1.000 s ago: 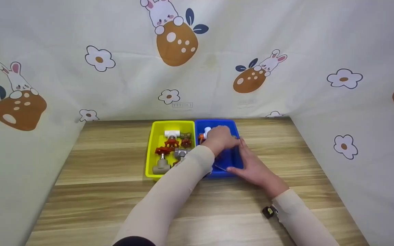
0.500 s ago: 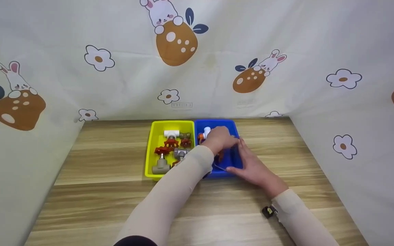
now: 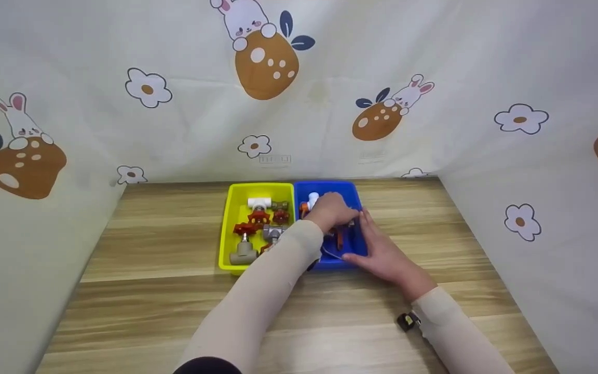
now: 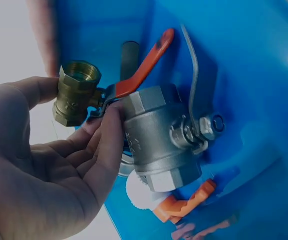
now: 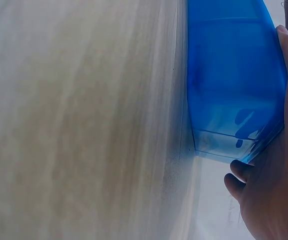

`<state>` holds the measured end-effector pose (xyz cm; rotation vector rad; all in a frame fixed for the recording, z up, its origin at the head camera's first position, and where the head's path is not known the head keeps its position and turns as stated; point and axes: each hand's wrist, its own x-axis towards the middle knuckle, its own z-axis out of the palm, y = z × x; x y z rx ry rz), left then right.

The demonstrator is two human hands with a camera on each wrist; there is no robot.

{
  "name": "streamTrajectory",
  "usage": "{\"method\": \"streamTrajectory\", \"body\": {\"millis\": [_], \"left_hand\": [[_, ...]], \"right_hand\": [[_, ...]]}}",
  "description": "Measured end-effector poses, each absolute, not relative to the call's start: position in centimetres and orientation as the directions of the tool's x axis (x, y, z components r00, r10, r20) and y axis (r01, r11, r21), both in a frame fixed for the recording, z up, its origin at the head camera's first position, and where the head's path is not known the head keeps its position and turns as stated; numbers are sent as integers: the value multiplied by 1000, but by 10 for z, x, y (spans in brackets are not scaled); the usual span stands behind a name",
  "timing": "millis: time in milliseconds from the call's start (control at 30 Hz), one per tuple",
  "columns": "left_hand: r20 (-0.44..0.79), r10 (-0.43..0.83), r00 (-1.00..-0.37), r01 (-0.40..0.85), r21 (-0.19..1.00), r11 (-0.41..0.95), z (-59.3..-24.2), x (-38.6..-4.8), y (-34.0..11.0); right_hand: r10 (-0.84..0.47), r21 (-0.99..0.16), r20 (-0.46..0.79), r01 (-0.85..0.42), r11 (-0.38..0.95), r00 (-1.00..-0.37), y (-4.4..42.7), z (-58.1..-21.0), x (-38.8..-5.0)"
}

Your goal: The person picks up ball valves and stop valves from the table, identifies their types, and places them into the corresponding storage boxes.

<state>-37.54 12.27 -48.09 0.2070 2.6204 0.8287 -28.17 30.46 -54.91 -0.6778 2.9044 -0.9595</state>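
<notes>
My left hand (image 3: pixel 331 212) reaches into the blue bin (image 3: pixel 330 184). In the left wrist view its thumb and fingers pinch a small brass ball valve (image 4: pixel 71 102) with an orange-red lever (image 4: pixel 146 65). Right beside those fingers is a larger steel ball valve (image 4: pixel 156 137) with a bare metal lever. Below it lies a white fitting (image 4: pixel 139 190) with an orange handle (image 4: pixel 184 205). My right hand (image 3: pixel 386 257) rests against the blue bin's right side, its thumb at the front rim and its fingers extended along the right rim.
A yellow bin (image 3: pixel 225 228) stands directly left of the blue one. It holds several valves with red wheel handles, including a grey one (image 3: pixel 244 252) and a white one (image 3: pixel 259 203). A patterned curtain (image 3: pixel 190 130) hangs behind the wooden table (image 3: pixel 153 291).
The orange-red lever and a bit of brass beneath my left hand have come into view, shifting right inside the blue bin. My right hand keeps its place at the bin's side.
</notes>
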Motion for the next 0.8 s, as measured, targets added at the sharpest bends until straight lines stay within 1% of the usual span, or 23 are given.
{"method": "streamTrajectory", "body": {"millis": [200, 400, 633, 800], "left_hand": [[-245, 249, -937, 88, 524, 847, -473, -363, 118], [-238, 240, -941, 103, 475, 874, -472, -362, 118], [-285, 242, -928, 109, 412, 905, -469, -361, 122], [-337, 228, -914, 101, 355, 929, -473, -372, 125]], "right_hand": [[-396, -558, 116, -389, 733, -911, 304, -549, -281], [-398, -558, 127, -397, 728, -909, 304, -548, -282], [-392, -553, 111, -385, 739, -913, 304, -549, -281], [-381, -557, 87, -363, 747, -920, 304, -548, -280]]}}
